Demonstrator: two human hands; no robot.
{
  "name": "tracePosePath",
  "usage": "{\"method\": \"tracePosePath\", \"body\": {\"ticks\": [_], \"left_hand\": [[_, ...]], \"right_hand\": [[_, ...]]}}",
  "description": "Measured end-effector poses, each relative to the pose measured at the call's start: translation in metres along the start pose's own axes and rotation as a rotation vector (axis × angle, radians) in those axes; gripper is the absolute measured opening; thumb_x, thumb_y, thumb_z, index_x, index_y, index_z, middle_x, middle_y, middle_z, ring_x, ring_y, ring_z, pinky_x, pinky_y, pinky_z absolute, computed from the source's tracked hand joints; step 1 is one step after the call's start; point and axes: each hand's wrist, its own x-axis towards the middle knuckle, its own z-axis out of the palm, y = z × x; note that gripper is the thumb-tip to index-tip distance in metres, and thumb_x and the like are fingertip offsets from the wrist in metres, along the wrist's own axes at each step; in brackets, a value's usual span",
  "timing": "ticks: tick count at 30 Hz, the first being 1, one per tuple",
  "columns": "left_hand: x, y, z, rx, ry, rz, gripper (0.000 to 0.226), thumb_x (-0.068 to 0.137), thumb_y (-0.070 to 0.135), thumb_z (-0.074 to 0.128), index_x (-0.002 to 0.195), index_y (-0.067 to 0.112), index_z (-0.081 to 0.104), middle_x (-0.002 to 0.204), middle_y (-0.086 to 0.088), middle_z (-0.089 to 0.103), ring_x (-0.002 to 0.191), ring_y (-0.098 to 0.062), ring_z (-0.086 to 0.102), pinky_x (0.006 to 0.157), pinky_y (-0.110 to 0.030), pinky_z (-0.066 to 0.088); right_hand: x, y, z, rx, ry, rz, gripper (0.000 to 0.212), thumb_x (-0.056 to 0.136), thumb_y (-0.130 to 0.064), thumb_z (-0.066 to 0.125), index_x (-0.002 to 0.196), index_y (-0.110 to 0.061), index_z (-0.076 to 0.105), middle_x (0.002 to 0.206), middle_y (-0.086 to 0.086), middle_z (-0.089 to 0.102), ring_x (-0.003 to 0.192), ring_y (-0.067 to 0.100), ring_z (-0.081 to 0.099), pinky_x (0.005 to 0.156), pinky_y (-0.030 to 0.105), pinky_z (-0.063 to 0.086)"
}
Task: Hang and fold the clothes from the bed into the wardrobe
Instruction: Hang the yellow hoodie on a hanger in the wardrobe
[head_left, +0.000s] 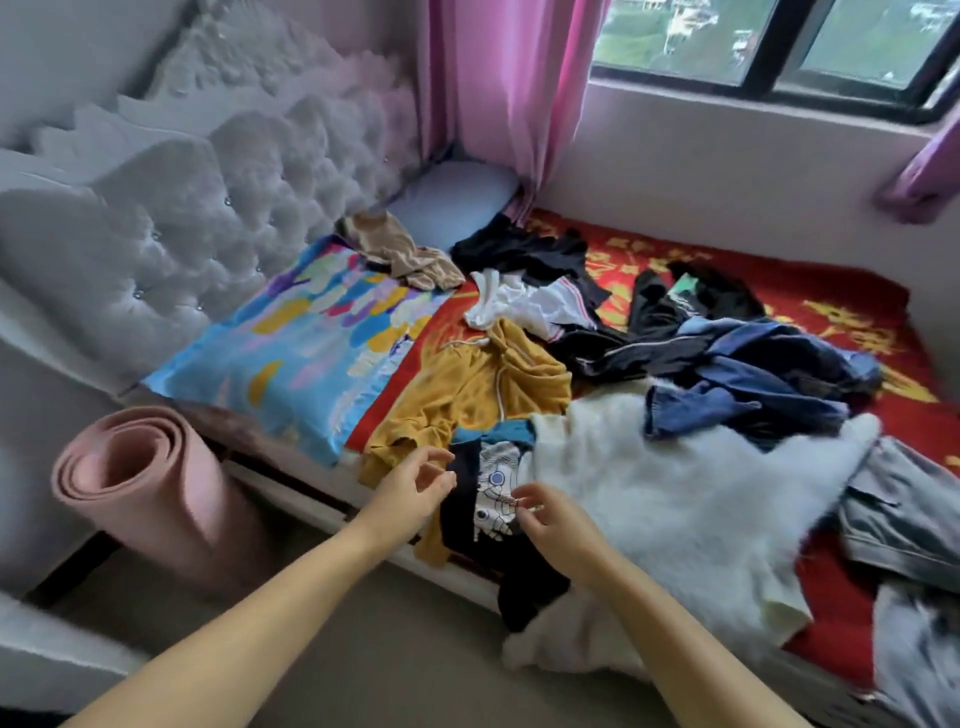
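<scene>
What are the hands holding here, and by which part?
Nothing is clearly held: left hand and right hand hover, fingers loosely curled, over the dark printed shirt.

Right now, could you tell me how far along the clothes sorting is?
Nothing looks done: no garment is folded, and no wardrobe shows in view. In hand: the left hand and right hand hover, loosely curled, over the dark printed shirt at the bed's edge, neither clearly gripping it. Left: the mustard hoodie, white fluffy garment, denim piece, black clothes and the rest.
</scene>
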Motion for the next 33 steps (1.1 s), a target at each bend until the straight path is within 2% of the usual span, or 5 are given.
{"method": "tracePosePath", "body": {"ticks": [12, 18, 24, 29, 33], "left_hand": [[0.166, -0.014, -0.007, 0.060, -0.067, -0.049, 0.019, 0.095, 0.027, 0.054, 0.113, 0.024, 0.055, 0.105, -0.005, 0.060, 0.095, -0.014, 0.059, 0.074, -0.017, 0.044], [0.275, -0.044, -0.041, 0.125, -0.149, -0.115, 0.017, 0.095, 0.028, 0.053, 0.112, 0.026, 0.052, 0.096, 0.000, 0.061, 0.080, -0.011, 0.058, 0.073, -0.023, 0.044], [0.366, -0.103, -0.050, 0.255, -0.228, -0.201, 0.021, 0.096, 0.028, 0.051, 0.116, 0.025, 0.049, 0.095, 0.005, 0.056, 0.080, -0.008, 0.055, 0.066, -0.020, 0.042], [0.424, -0.167, -0.023, 0.517, -0.270, -0.083, 0.032, 0.096, 0.030, 0.049, 0.127, 0.023, 0.049, 0.124, 0.007, 0.049, 0.116, -0.014, 0.048, 0.089, -0.028, 0.042], [0.472, -0.210, -0.004, 0.694, -0.245, -0.132, 0.058, 0.095, 0.036, 0.049, 0.146, 0.019, 0.027, 0.153, -0.006, 0.022, 0.140, -0.025, 0.023, 0.112, -0.042, 0.027]], "right_hand": [[0.142, 0.028, -0.040, -0.027, -0.057, 0.116, 0.030, 0.098, -0.021, 0.045, 0.125, -0.012, 0.054, 0.120, 0.003, 0.059, 0.097, 0.013, 0.055, 0.080, 0.019, 0.043], [0.261, 0.038, -0.025, -0.055, -0.095, 0.244, 0.030, 0.097, -0.023, 0.045, 0.125, -0.014, 0.053, 0.122, 0.003, 0.060, 0.097, 0.013, 0.058, 0.081, 0.024, 0.047], [0.350, 0.076, 0.002, -0.100, -0.165, 0.381, 0.033, 0.095, -0.018, 0.044, 0.126, -0.010, 0.052, 0.122, 0.009, 0.060, 0.099, 0.017, 0.058, 0.080, 0.026, 0.046], [0.416, 0.119, 0.016, -0.131, -0.091, 0.451, 0.036, 0.095, -0.019, 0.047, 0.129, -0.006, 0.049, 0.130, 0.014, 0.049, 0.112, 0.025, 0.052, 0.096, 0.033, 0.042], [0.462, 0.145, 0.036, -0.179, 0.058, 0.483, 0.059, 0.096, -0.025, 0.050, 0.144, 0.000, 0.027, 0.148, 0.017, 0.027, 0.135, 0.029, 0.032, 0.109, 0.033, 0.028]]}}
